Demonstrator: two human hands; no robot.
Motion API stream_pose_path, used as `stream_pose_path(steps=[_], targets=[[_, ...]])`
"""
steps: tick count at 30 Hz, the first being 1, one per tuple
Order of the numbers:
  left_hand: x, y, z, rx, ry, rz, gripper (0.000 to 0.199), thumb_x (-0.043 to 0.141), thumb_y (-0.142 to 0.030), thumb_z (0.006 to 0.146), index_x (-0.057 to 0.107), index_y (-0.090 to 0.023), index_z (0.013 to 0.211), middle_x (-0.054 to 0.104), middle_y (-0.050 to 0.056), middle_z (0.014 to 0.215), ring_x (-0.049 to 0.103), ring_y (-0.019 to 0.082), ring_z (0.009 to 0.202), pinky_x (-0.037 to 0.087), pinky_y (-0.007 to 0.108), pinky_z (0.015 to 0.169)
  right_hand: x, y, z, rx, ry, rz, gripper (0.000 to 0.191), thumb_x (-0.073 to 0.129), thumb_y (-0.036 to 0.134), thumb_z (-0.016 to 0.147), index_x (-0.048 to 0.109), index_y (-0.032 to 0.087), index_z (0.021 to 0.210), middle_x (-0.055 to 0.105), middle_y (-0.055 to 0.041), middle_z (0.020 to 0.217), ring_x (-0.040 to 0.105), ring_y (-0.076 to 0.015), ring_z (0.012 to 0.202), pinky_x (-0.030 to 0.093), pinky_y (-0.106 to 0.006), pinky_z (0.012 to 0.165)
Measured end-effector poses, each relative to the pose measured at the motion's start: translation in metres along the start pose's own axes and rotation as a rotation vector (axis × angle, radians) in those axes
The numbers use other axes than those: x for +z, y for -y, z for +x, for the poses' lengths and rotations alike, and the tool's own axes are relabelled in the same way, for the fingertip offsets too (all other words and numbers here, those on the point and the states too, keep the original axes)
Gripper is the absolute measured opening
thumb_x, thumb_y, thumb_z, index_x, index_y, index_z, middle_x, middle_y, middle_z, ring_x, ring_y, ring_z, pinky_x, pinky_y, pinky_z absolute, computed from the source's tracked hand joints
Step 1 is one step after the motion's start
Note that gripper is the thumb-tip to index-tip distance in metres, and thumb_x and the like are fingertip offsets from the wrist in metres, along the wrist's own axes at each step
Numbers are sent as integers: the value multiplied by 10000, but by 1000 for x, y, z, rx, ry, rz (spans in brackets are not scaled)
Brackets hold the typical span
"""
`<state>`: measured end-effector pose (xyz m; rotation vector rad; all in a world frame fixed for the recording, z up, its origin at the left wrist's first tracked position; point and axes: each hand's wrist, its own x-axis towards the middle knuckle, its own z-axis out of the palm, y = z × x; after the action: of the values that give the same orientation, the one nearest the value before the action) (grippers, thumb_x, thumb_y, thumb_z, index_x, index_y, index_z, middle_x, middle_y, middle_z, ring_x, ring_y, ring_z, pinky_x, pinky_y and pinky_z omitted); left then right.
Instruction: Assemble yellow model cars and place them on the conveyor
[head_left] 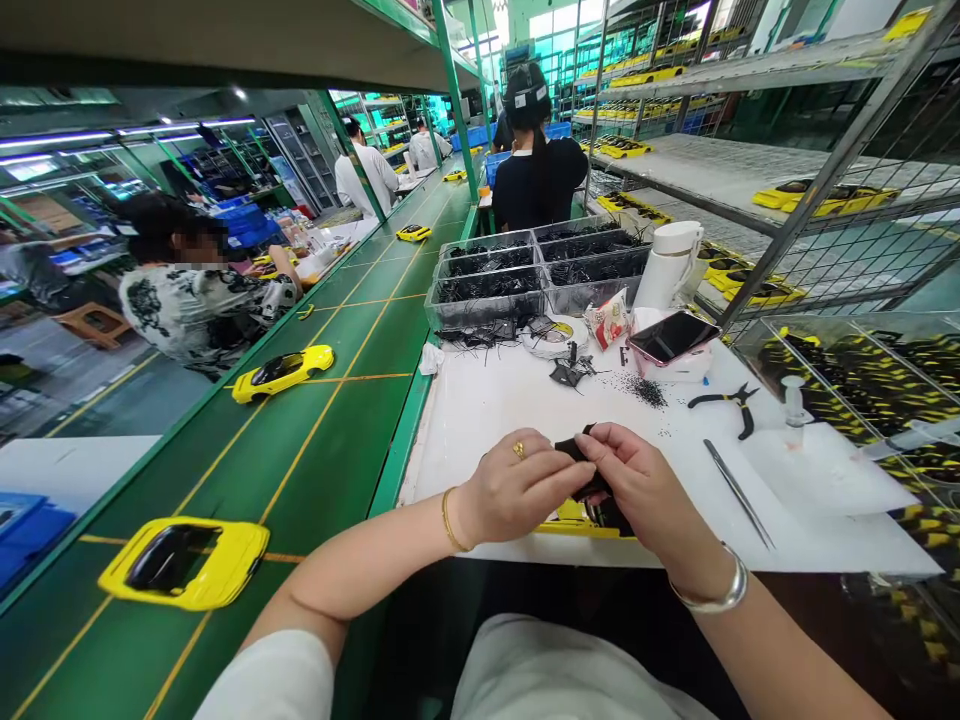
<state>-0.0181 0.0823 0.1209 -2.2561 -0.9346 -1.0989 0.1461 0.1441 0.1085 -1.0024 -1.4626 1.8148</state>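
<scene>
The black piece [589, 465] is pinched in the closed grips of the left hand [517, 487] and right hand [645, 490] above a yellow model car body [577, 520]; clear plastic trays [480, 312] are filled with black wiry strands [487, 285].

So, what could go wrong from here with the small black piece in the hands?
The small black piece is pinched between the left hand and right hand over a yellow model car body, so it could slip. The gold ring might scratch the yellow paint. Loose black granules on the white work surface could perhaps reach the car.
</scene>
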Motion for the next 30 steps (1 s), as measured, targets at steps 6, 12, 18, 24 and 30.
stream_pose_path(steps=[6, 12, 18, 24, 30], targets=[[10, -23, 9, -527, 155, 58, 110, 521, -166, 911, 608, -168, 843, 622, 31, 721, 538, 168, 685, 441, 327, 649, -1, -3, -2, -38, -60, -36, 497, 717, 643, 743, 592, 201, 934, 570, 3, 792, 531, -131, 681, 535, -208, 488], [6, -29, 15, -587, 251, 240, 117, 551, -210, 891, 638, -181, 817, 634, 76, 879, 541, 198, 742, 449, 341, 638, -1, -5, 0, -42, 36, 71, 478, 723, 592, 770, 600, 193, 1003, 597, -14, 849, 562, -138, 743, 552, -210, 540], [1, -22, 4, -169, 275, 232, 189, 490, -90, 913, 668, -83, 977, 701, 118, 1007, 624, 221, 1018, 552, 373, 918, -3, -3, -2, 10, 71, 156, 494, 792, 546, 709, 603, 189, 995, 579, 14, 770, 540, -114, 692, 536, -208, 566], [-19, -4, -1, 191, 431, 185, 294, 503, -142, 929, 637, -4, 1151, 691, 171, 1156, 634, 279, 1155, 574, 401, 958, -5, 4, -3, 181, 104, 196, 494, 820, 519, 665, 613, 200, 980, 621, 0, 826, 589, -129, 721, 512, -219, 588], [-18, 24, -4, 347, 328, 52, 211, 489, -113, 958, 698, -86, 968, 748, 86, 944, 708, 189, 979, 602, 323, 872, -26, -5, -5, 28, 133, -105, 552, 664, 612, 799, 633, 211, 1176, 680, -72, 998, 634, -212, 907, 526, -329, 776]])
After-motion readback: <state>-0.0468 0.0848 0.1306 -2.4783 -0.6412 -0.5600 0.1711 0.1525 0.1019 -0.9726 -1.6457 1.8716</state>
